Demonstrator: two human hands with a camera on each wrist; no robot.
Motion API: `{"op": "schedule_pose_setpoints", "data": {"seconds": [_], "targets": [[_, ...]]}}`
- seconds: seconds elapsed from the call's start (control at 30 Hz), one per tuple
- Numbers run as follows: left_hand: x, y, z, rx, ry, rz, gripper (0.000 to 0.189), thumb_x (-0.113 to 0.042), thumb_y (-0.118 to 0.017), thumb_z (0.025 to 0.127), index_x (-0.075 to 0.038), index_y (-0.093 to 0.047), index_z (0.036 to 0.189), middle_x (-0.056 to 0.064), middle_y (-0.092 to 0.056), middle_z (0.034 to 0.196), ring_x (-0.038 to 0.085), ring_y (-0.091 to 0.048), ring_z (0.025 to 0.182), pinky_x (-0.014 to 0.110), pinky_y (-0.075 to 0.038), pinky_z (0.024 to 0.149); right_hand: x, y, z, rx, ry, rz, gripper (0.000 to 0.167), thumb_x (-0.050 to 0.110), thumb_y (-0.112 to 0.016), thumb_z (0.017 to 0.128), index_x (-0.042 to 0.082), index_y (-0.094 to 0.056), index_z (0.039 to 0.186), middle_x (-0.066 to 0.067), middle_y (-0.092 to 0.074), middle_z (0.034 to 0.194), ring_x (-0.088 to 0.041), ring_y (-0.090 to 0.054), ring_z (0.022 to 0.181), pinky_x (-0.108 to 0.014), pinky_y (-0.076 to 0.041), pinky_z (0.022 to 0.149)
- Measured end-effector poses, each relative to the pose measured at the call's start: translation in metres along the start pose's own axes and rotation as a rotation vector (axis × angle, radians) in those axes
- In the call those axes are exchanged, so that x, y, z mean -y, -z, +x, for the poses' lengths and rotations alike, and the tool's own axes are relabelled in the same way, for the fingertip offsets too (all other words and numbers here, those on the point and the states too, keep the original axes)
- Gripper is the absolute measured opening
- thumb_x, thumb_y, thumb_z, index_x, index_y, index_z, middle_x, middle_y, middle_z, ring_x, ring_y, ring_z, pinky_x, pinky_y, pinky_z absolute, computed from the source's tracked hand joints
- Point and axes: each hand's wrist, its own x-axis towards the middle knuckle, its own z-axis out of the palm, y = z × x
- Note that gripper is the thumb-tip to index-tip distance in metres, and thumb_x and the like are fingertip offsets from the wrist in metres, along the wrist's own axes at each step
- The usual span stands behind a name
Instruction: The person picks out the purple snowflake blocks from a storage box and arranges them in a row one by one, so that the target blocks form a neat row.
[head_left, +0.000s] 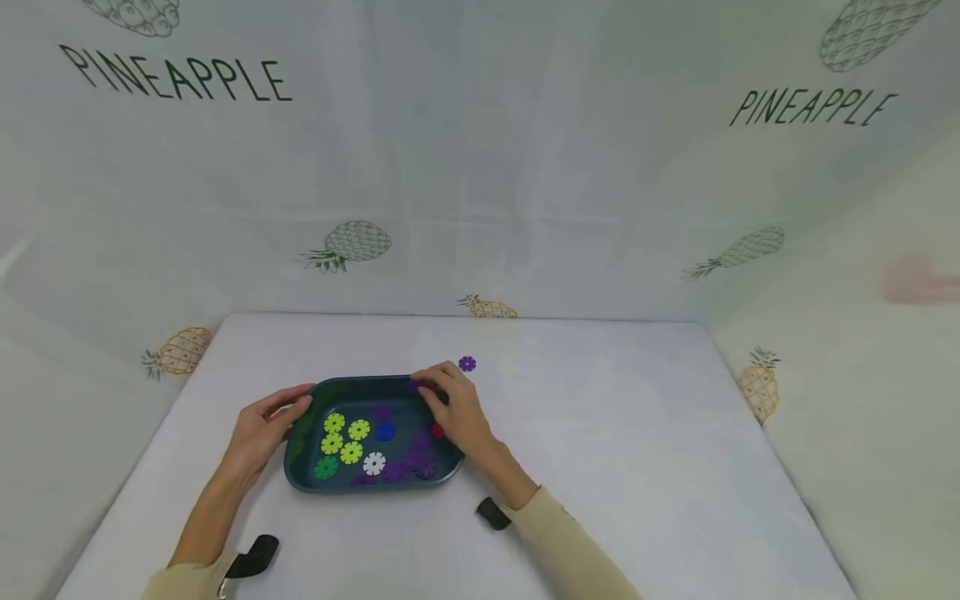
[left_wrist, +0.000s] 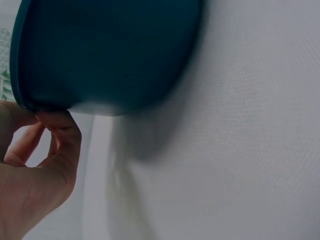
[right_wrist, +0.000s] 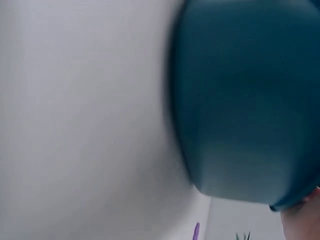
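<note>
A dark teal tray (head_left: 300,467) sits on the white table, with notched plastic snowflake discs inside. At its left end, my left hand (head_left: 258,429) grips the rim; the left wrist view shows the fingers (left_wrist: 60,125) bent against the tray's edge. My right hand (head_left: 457,408) reaches over the far right corner, pinching a purple snowflake disc (head_left: 416,385) between thumb and fingers by the far rim. In the right wrist view, only part of that hand (right_wrist: 302,220) shows beside the tray wall (right_wrist: 240,125). Yellow discs (head_left: 351,452), a white disc (head_left: 374,464) and several purple discs (head_left: 397,469) lie inside.
A loose purple disc (head_left: 467,363) lies on the table (head_left: 600,433) just beyond the tray's far right corner. Green (head_left: 326,467), blue (head_left: 385,431) and red (head_left: 438,431) discs are also in the tray. A pineapple-print curtain (head_left: 480,167) hangs behind the table.
</note>
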Motion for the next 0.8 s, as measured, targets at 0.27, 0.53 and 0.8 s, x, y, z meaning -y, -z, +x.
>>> {"op": "schedule_pose_setpoints", "data": {"seconds": [0.27, 0.53, 0.8], "targets": [[-0.004, 0.000, 0.001, 0.012, 0.047, 0.008, 0.060, -0.044, -0.062, 0.103, -0.004, -0.055, 0.147, 0.010, -0.058, 0.136, 0.009, -0.064, 0.106, 0.022, -0.055, 0.084, -0.011, 0.016, 0.011, -0.098, -0.134, 0.062, 0.021, 0.001, -0.072, 0.095, 0.004, -0.073, 0.116, -0.009, -0.066, 0.107, -0.022, -0.068, 0.097, -0.029, -0.058, 0.085], [-0.004, 0.000, 0.002, 0.003, 0.112, -0.013, 0.062, -0.046, -0.063, 0.102, -0.005, -0.055, 0.147, -0.003, -0.062, 0.133, 0.008, -0.059, 0.110, 0.023, -0.054, 0.085, -0.028, 0.031, 0.014, -0.172, -0.262, 0.089, 0.021, 0.000, -0.073, 0.094, 0.003, -0.073, 0.115, -0.012, -0.067, 0.109, -0.026, -0.068, 0.098, -0.031, -0.059, 0.085], [-0.003, -0.002, 0.004, 0.013, 0.108, -0.017, 0.062, -0.046, -0.062, 0.102, -0.006, -0.054, 0.148, 0.013, -0.055, 0.144, 0.009, -0.060, 0.110, 0.023, -0.054, 0.085, -0.052, 0.048, 0.014, -0.228, -0.413, 0.062, 0.021, 0.003, -0.072, 0.096, 0.005, -0.072, 0.116, -0.010, -0.069, 0.114, -0.025, -0.068, 0.100, -0.032, -0.058, 0.085]]}}
